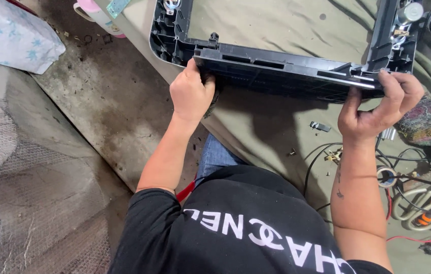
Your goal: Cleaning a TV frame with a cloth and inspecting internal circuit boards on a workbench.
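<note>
A large black plastic frame (281, 71), like the front bezel of a screen, lies tilted on an olive-green cloth (276, 20), its inner ribbed side up. My left hand (191, 94) grips the frame's near edge at its left part. My right hand (380, 109) holds the same edge at the right corner, fingers curled over the rim. Round silver speaker-like parts (409, 12) sit in the frame's right side.
Loose wires (408, 167), a roll of tape (387, 177) and small parts (320, 126) lie on the cloth at the right. A dirty concrete floor (104, 96) lies left, with a patterned bag (10, 33) and a pink-and-white cup (96, 12). Bubble wrap (22, 203) covers the lower left.
</note>
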